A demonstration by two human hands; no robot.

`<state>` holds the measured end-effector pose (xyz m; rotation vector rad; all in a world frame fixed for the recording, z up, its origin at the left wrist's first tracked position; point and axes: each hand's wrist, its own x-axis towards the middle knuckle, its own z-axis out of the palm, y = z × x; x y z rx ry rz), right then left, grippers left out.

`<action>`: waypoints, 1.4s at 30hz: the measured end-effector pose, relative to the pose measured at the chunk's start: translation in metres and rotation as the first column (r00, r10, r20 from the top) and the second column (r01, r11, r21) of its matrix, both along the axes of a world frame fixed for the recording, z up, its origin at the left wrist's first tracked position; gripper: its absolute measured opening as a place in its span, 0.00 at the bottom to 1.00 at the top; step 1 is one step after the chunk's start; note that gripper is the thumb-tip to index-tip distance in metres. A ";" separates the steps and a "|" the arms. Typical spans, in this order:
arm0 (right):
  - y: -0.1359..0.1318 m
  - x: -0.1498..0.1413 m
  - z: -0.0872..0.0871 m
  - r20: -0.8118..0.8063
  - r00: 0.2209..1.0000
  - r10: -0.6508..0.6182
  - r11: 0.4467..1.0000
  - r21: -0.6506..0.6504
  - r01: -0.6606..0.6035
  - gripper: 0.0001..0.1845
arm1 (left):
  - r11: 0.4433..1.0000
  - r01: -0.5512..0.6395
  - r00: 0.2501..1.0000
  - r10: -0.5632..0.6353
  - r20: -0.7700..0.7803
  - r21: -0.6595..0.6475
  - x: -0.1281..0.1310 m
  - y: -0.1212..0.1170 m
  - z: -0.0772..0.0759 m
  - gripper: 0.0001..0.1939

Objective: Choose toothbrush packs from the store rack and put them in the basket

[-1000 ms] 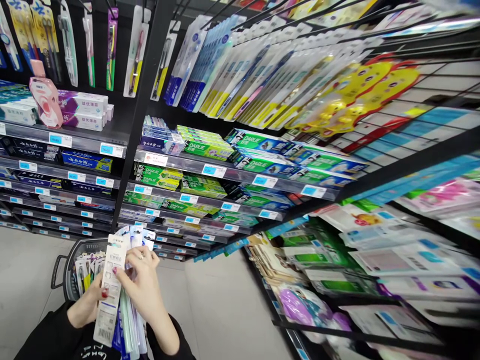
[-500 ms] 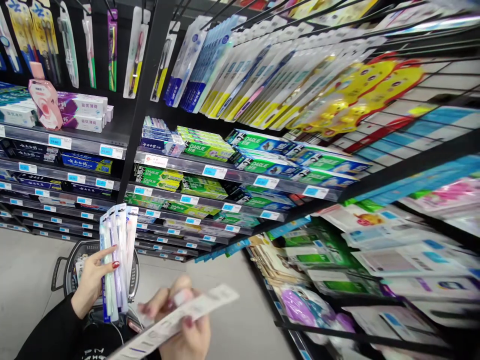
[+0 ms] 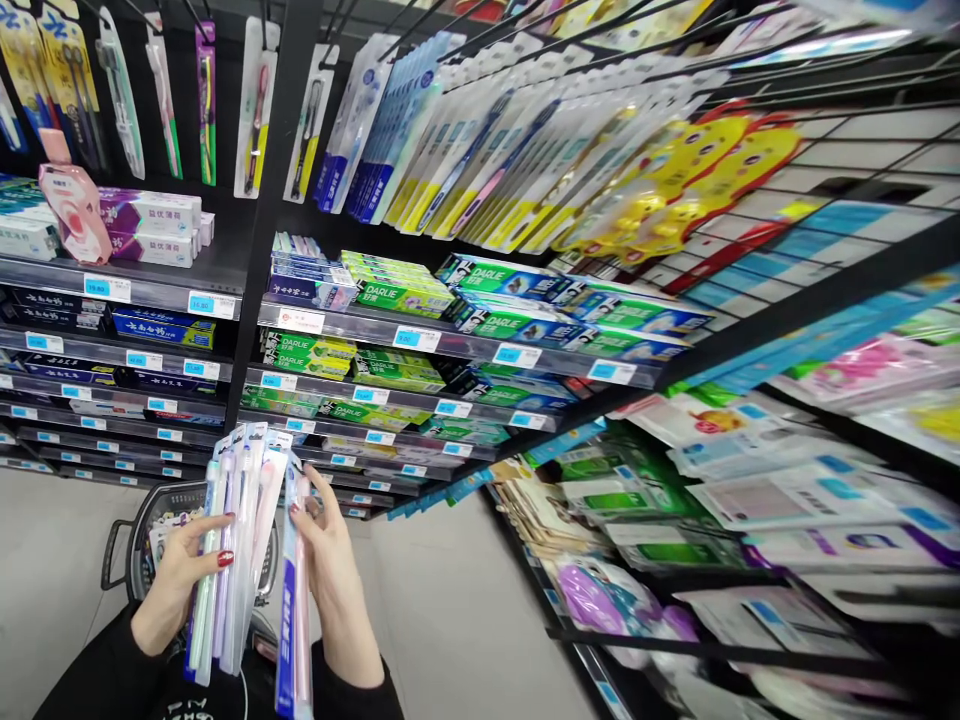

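My left hand is closed around several packaged toothbrushes, fanned upright in clear plastic packs with pale green, purple and pink handles. Its thumb presses across their front. My right hand grips a single packaged toothbrush with a pink handle and a blue strip on its pack. That pack is upright, just right of the fan, its upper end close to the left hand's packs. Below both hands is a grey basket with small items in it, partly hidden by the packs and my arms.
Shelves in front carry toothpaste boxes and a pink bottle. More toothbrush packs hang from hooks above them. On the right, a rack holds bagged goods. Pale floor shows between the shelves and the basket.
My right hand has moved left and up beside the left hand, turning its toothbrush pack from slanted to upright. The left hand still holds its fan. The view has shifted slightly.
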<state>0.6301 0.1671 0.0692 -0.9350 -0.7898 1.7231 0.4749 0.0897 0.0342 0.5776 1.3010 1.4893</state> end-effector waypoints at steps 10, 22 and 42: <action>-0.001 -0.008 -0.010 0.323 0.871 -0.371 0.921 0.245 0.301 0.33 | 0.999 0.025 0.998 -0.023 -0.052 0.030 0.003 -0.004 0.010 0.21; -0.019 -0.026 -0.021 0.162 0.981 -0.110 0.989 0.118 0.092 0.23 | 0.995 0.035 0.988 -0.020 -0.153 0.092 0.015 -0.002 0.002 0.34; -0.023 -0.040 -0.057 -0.041 0.999 0.001 0.992 -0.126 -0.006 0.24 | 1.000 0.017 0.997 -0.017 -0.072 0.009 0.019 0.002 -0.018 0.28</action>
